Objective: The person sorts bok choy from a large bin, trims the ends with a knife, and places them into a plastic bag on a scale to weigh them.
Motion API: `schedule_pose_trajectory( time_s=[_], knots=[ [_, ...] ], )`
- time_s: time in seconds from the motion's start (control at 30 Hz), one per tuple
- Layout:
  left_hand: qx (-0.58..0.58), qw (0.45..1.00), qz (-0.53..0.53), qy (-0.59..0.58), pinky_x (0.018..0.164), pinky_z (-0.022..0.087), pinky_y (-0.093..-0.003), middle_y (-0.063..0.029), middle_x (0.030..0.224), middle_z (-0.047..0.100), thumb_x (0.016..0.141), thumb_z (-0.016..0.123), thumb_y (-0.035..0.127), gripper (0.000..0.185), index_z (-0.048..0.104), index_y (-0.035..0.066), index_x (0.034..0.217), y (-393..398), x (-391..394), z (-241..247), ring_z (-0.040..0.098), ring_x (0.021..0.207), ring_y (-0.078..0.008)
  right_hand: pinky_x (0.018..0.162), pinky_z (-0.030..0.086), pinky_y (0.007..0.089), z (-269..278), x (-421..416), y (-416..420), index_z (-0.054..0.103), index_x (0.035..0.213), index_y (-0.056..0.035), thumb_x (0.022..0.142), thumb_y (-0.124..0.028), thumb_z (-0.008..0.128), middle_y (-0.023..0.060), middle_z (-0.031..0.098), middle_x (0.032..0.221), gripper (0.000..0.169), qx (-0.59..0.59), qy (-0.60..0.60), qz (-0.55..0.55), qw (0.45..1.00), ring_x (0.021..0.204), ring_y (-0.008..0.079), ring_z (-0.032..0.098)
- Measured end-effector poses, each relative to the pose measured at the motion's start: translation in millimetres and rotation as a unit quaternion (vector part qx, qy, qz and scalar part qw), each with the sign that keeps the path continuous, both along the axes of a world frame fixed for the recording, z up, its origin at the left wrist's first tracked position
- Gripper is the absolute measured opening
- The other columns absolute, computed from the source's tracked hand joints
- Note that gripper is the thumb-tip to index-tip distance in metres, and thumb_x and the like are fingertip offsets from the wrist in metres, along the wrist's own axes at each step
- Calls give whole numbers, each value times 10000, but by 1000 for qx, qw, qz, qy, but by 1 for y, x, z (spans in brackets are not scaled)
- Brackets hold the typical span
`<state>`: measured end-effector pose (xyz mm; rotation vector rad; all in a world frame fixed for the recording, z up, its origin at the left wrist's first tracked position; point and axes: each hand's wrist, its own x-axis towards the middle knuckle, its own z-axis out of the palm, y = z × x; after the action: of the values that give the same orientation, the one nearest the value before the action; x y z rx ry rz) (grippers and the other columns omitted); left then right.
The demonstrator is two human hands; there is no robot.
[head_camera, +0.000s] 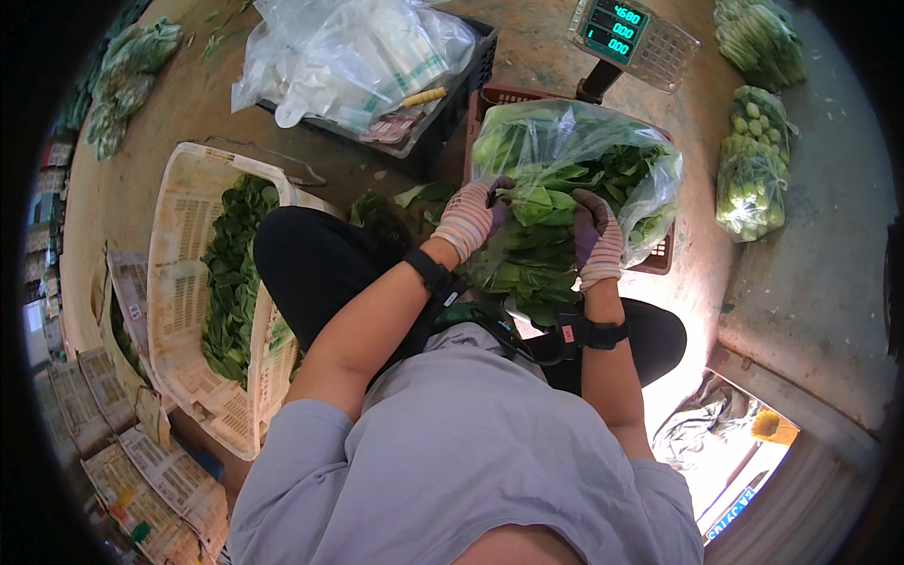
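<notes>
My left hand (472, 214), in a striped glove with dark fingers, grips the near left part of a clear plastic bag (565, 116). Leafy greens (540, 205) fill the bag and stick out of its mouth towards my lap. My right hand (599, 236), gloved the same way, is curled against the right side of these greens. Its fingertips are partly hidden, so whether it pinches leaves or film is unclear. Under the bag is a reddish-brown plastic crate (479, 106). A digital scale's lit display head (632, 42) stands on a post just behind it.
Left of my knee, a tilted whitish plastic crate (187, 233) holds more dark greens (240, 289). A black crate (452, 106) with plastic bags (353, 56) stands ahead. Bagged vegetables (752, 166) lie at right. Loose leaves (424, 194) lie near my left wrist.
</notes>
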<state>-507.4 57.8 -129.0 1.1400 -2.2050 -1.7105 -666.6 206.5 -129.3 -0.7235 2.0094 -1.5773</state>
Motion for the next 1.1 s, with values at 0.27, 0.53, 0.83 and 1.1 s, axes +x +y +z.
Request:
schedule_pose_trajectory(
  time_s=[0.27,0.53,0.83,1.1],
  knots=[
    [-191,975,-89,-65,595,488,-380,-166,921,627,799,679,143,473,576,201,1257,-3,1,4,609,640,-267,926,476,300,2,-10,6,580,1108,38,899,2,450,118,628,1083,249,-362,-106,-42,925,985,198,606],
    [-29,988,-130,-77,600,467,-363,-162,837,603,809,639,56,472,578,199,1255,-16,-4,21,548,634,-232,844,490,328,108,49,26,630,1004,-19,822,-83,631,107,639,1055,192,27,-77,448,890,935,232,615],
    [-121,982,-117,-83,700,488,-402,-180,974,612,801,619,40,481,576,199,1253,-9,-3,11,585,794,-321,970,393,421,59,11,-56,666,979,-121,737,-414,706,68,615,1151,382,351,458,135,806,1164,298,494],
    [-53,991,-106,-56,689,488,-384,-178,889,633,794,639,41,467,577,162,1241,-11,-2,10,595,778,-322,844,480,288,115,30,24,640,999,-18,828,-44,643,85,664,1028,174,172,-107,446,872,925,145,601]
  ],
)
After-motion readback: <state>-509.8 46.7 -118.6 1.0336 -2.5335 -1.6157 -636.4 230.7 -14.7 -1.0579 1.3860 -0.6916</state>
